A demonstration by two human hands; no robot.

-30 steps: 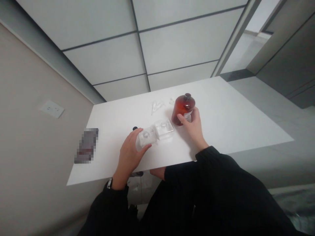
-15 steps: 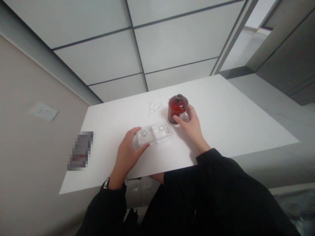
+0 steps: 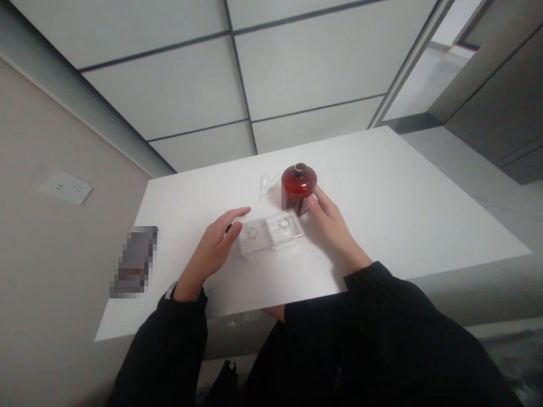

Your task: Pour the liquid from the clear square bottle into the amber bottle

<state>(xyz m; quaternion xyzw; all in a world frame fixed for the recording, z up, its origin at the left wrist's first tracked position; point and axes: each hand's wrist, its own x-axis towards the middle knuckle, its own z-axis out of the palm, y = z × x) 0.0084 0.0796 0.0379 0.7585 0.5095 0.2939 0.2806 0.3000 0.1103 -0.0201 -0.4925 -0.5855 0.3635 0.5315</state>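
We look down on a white rectangular surface (image 3: pixel 382 226). Near its middle stands a squat amber glass bottle (image 3: pixel 298 187), with small clear plastic droppers (image 3: pixel 266 185) just beside it on the left. Just below lies a clear two-compartment plastic tray (image 3: pixel 271 233). Near the left edge lies a flat object (image 3: pixel 134 262), too blurred to tell.

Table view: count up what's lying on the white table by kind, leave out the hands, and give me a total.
Amber glass bottle: 1
Clear plastic two-well tray: 1
Cluster of small clear plastic pieces: 1 (individual pieces too small to count)
Small black item: 1
Pixelated flat object: 1
Total: 5
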